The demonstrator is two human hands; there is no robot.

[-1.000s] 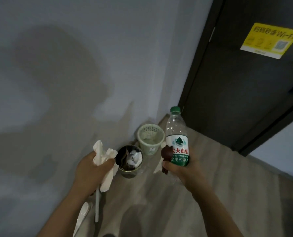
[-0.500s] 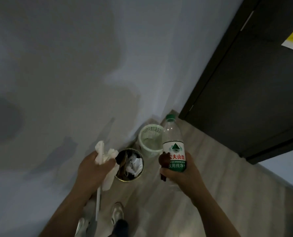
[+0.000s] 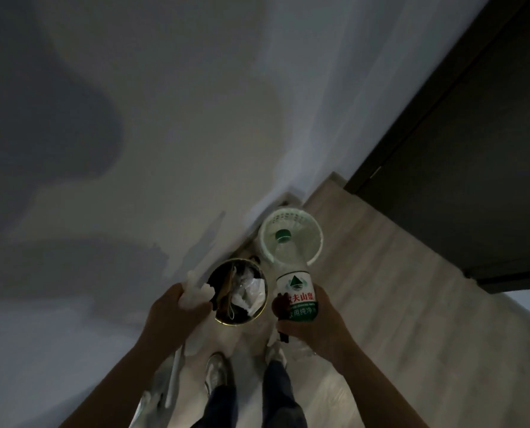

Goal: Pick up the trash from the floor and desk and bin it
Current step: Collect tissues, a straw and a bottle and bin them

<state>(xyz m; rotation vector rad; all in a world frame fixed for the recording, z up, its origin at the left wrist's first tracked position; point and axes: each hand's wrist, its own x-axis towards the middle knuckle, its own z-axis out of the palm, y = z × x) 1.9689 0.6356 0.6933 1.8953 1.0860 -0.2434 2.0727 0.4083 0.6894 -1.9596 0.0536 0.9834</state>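
Stepping in has brought the person right up to the metal bin (image 3: 226,324). A second ago it sat out ahead on the floor (image 3: 381,288), and now it lies directly beneath the hands, with the shoes (image 3: 216,372) just short of it.

The left hand (image 3: 172,316) has arrived at the bin's near-left rim. Its fingers are clamped on a crumpled white tissue (image 3: 195,293), which overlaps the opening. A thin pale stick (image 3: 173,381) hangs below that hand, and how it is gripped cannot be told.

The right hand (image 3: 316,325), just right of the bin, has its fingers wrapped round the labelled water bottle (image 3: 296,288) and a small dark scrap (image 3: 280,307). The bottle has tipped forward, so its green cap now shows over the pale mesh basket (image 3: 314,239) standing just beyond the bin.

Nothing has been dropped yet, and the bin already holds wrappers. The carry looks finished and both loads seem lined up for release, though the bottle may be headed for the mesh basket instead.
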